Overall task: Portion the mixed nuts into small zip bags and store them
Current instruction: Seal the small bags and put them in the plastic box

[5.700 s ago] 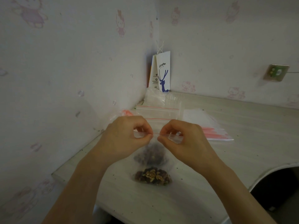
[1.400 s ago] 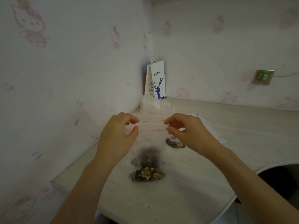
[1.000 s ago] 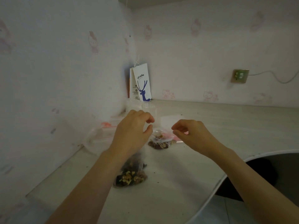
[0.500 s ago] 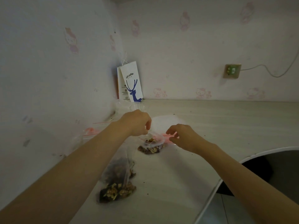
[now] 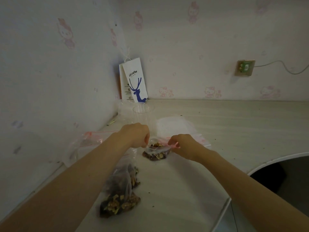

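A small zip bag (image 5: pixel 157 152) holding mixed nuts lies on the pale desk (image 5: pixel 234 128), its mouth spread open. My left hand (image 5: pixel 136 135) pinches the left end of its red zip strip. My right hand (image 5: pixel 183 144) pinches the right end. Nearer to me lies a larger clear bag of mixed nuts (image 5: pixel 119 196), let go, with walnut pieces showing at its bottom. A stack of unfilled zip bags (image 5: pixel 175 128) lies just behind my right hand.
A clear plastic cup (image 5: pixel 143 116) stands behind my hands, and a white paper bag with a blue deer (image 5: pixel 134 82) leans in the wall corner. Another clear bag (image 5: pixel 88 141) lies by the left wall. The desk has a curved cut-out edge (image 5: pixel 267 162) at right.
I let go of the large nut bag, which now lies on the desk near me. Both hands moved forward to the small bag and took hold of its zip ends.
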